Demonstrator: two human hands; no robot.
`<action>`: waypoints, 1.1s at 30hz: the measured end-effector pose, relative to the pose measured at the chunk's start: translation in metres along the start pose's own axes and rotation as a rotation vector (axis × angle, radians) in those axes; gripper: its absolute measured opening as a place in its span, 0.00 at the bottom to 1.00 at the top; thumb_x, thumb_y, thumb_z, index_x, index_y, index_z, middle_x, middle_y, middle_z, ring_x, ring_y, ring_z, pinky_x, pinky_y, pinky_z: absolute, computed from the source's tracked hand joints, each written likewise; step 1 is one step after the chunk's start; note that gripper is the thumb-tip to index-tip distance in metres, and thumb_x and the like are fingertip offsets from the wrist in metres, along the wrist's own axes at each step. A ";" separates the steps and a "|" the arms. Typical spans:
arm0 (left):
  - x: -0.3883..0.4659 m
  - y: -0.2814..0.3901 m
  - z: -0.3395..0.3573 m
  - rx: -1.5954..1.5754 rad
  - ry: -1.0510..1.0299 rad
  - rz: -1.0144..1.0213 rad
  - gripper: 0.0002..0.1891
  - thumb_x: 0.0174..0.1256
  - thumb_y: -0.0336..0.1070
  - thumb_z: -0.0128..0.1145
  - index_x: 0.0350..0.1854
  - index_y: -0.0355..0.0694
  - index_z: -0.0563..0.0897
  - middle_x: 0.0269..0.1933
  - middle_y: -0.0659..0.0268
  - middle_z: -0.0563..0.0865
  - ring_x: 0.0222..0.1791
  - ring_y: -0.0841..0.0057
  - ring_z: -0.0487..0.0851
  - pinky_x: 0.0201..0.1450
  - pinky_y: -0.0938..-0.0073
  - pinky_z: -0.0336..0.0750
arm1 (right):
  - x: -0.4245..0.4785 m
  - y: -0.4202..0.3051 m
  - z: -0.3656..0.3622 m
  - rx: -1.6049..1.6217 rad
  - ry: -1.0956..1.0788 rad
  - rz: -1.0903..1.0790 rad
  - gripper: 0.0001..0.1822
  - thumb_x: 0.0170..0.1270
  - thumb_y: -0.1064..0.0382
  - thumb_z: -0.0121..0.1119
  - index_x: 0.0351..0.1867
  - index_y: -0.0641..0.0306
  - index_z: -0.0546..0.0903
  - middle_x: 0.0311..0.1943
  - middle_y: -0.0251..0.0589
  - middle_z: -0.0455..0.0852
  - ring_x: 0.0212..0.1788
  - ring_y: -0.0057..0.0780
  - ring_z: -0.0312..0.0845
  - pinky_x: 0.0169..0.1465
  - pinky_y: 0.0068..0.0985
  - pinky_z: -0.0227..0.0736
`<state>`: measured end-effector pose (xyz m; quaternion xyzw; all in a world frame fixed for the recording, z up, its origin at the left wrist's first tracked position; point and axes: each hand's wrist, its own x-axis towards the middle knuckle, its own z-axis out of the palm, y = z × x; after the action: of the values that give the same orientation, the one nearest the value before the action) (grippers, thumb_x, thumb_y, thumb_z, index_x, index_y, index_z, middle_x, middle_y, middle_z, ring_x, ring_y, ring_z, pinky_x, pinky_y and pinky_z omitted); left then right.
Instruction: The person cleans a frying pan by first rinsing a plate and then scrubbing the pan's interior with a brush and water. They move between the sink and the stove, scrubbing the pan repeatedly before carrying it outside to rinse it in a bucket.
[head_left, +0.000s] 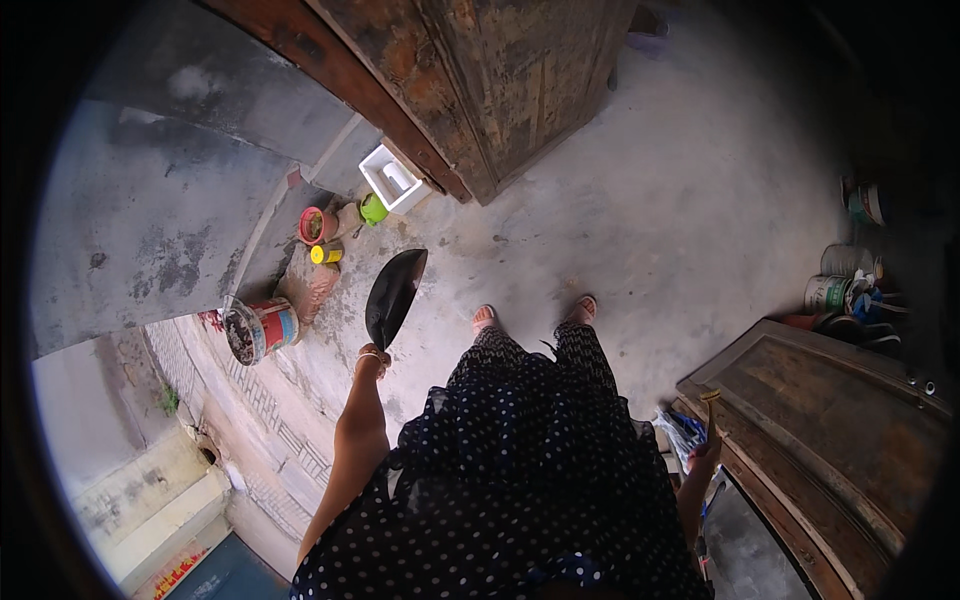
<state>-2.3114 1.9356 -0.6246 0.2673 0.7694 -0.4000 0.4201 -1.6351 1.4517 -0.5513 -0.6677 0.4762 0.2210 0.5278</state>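
Note:
My left hand (371, 360) is out in front, gripping the near end of a black wok (394, 296), which is tilted on edge above the concrete floor. A bracelet circles the left wrist. At the right, my right hand (703, 456) holds a small brush (712, 409) by its handle, its yellowish head upward. It is beside an open wooden door leaf (817, 420). Behind that hand, a clear plastic bag with blue parts (679, 435) is partly hidden.
Another worn wooden door leaf (517, 82) stands ahead. Left of it are a white foam box (394, 180), a green container (373, 210), a pink pot (316, 225), a yellow-lidded can (327, 253) and a large paint bucket (264, 330). Several buckets (829, 292) stand at the right.

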 end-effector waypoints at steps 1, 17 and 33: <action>-0.005 -0.009 -0.005 -0.208 0.136 0.041 0.08 0.56 0.28 0.49 0.19 0.38 0.68 0.10 0.59 0.68 0.07 0.72 0.67 0.12 0.67 0.65 | 0.016 -0.004 0.006 0.036 -0.050 0.044 0.30 0.53 0.33 0.56 0.08 0.46 0.59 0.05 0.25 0.55 0.07 0.19 0.47 0.13 0.18 0.40; -0.180 0.262 0.050 0.212 0.001 0.196 0.12 0.53 0.29 0.55 0.14 0.36 0.69 0.13 0.59 0.73 0.09 0.74 0.68 0.13 0.70 0.65 | 0.113 -0.159 0.053 0.183 -0.096 -0.009 0.29 0.54 0.36 0.58 0.08 0.47 0.60 0.06 0.25 0.57 0.06 0.19 0.50 0.11 0.18 0.42; -0.422 0.776 0.086 0.356 0.169 0.602 0.08 0.50 0.26 0.56 0.16 0.31 0.73 0.14 0.59 0.75 0.12 0.72 0.75 0.13 0.71 0.69 | 0.128 -0.235 0.086 0.352 0.315 0.258 0.31 0.51 0.31 0.55 0.10 0.49 0.58 0.05 0.26 0.55 0.06 0.21 0.50 0.12 0.20 0.41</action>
<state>-1.4812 2.2484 -0.5932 0.5830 0.6065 -0.3624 0.4011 -1.3558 1.4764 -0.5667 -0.5256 0.6646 0.0936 0.5228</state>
